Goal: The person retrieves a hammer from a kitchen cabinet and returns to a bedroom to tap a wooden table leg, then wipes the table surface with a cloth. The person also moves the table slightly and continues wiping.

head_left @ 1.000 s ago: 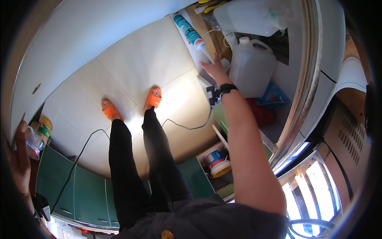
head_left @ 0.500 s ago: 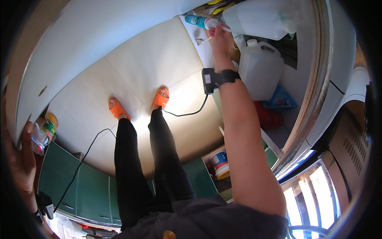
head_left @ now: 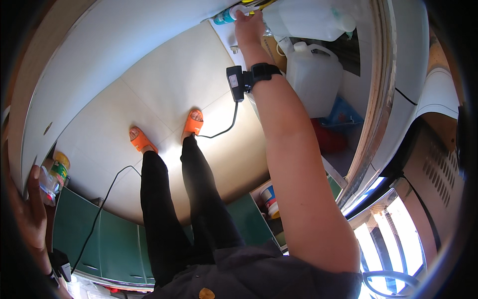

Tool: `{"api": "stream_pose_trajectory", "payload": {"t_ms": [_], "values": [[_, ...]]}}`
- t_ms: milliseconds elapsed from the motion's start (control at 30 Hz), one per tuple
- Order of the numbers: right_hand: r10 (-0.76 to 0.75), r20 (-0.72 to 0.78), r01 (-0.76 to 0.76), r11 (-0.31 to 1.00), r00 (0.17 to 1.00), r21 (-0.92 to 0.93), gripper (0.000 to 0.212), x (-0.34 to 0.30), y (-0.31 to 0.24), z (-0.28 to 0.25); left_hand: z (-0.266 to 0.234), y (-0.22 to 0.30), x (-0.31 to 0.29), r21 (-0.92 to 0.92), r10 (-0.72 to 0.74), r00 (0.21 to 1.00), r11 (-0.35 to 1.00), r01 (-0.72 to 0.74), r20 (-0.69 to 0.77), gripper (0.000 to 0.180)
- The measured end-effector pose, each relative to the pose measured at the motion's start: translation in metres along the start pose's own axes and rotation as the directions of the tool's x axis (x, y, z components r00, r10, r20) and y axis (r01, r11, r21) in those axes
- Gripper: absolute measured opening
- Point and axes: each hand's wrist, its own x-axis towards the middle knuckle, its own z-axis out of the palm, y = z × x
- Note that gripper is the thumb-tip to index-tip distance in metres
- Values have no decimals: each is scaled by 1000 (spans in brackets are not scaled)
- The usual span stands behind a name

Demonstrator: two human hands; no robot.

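At the top of the head view, my right hand [head_left: 250,26] is closed around the white end of a slim teal-and-white bottle [head_left: 225,16]. The bottle lies sideways, its teal end pointing left; my fingers hide part of it. A large clear bottle [head_left: 301,20] lies on its side right of this hand, and a translucent jug [head_left: 312,74] with a handle stands nearer. At the far left, my left hand [head_left: 34,219] grips the lower edge of a white cabinet door [head_left: 99,65]; the dark rim hides some of its fingers.
Green cabinets [head_left: 119,244] run along the near left, jars [head_left: 57,169] beside them. A blue item [head_left: 341,117] and a red item [head_left: 328,139] sit below the jug. A labelled tub [head_left: 269,199] stands on a shelf. Black cables [head_left: 224,132] trail from both wrist devices.
My right hand has moved up and left with the teal-and-white bottle in it. The whole view has shifted slightly left. My left hand stays at the door's edge.
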Motion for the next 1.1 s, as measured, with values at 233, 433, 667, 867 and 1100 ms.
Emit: {"api": "stream_pose_trajectory", "payload": {"t_ms": [233, 433, 667, 867, 1100], "values": [[-66, 172, 109, 961, 983, -256, 61, -58, 66, -49, -3, 2, 3, 6, -67, 997, 998, 67, 28, 37], [-369, 184, 380, 578, 911, -722, 67, -63, 107, -129, -13, 19, 0, 344, 142, 983, 923, -175, 120, 41], [-305, -61, 129, 565, 950, -815, 88, -12, 98, -145, -20, 20, 2, 288, 105, 973, 944, -162, 205, 38], [144, 35, -14, 324, 989, -946, 85, 29, 79, -146, -27, 31, 2, 482, 21, 963, 863, -154, 269, 41], [181, 14, -50, 344, 983, -937, 67, 28, 74, -161, -14, 20, 8, 457, -118, 969, 889, 7, 215, 53]]}}
